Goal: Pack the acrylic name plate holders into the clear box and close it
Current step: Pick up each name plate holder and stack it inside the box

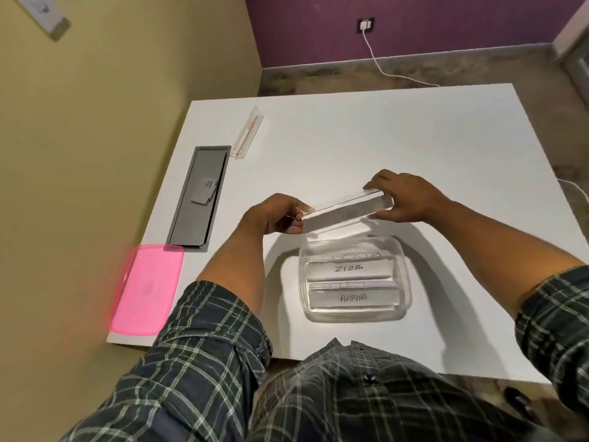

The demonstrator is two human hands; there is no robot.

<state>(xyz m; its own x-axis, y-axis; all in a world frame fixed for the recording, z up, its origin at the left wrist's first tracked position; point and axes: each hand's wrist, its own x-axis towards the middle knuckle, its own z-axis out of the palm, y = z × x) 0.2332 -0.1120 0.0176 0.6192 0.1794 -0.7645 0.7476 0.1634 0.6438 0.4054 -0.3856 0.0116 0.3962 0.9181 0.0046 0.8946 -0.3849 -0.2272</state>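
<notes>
A: While the clear box (355, 279) is sitting open on the table (382, 138), the acrylic name plate holder (345, 212) is hanging in the air just beyond its far rim, tilted, right end higher.

B: Grip?

A: Both ends. Left hand (277, 215) is pinching the near-left end, right hand (398, 197) is clamping the far-right end with fingers over the top. Probably an end grip so the long faces are staying free to slot down between the walls.

B: Box contents?

A: Holders labelled ZEBRA (349, 269) and ALPHA (353, 298) are lying flat side by side along the box's length. More seem to be sitting under them, writing showing through, too faint to read.

B: So the held one is going on top?

A: Looking that way; it's lined up roughly parallel to the ones inside. I'm judging it as mid-pack.

B: Anything left out?

A: One more holder (247, 134) is lying far-left on the table, well apart. Pink lid (146, 288) is waiting at the near-left edge, off the box, so closing isn't done yet. Grey tray (197, 196) is sitting between them.
</notes>
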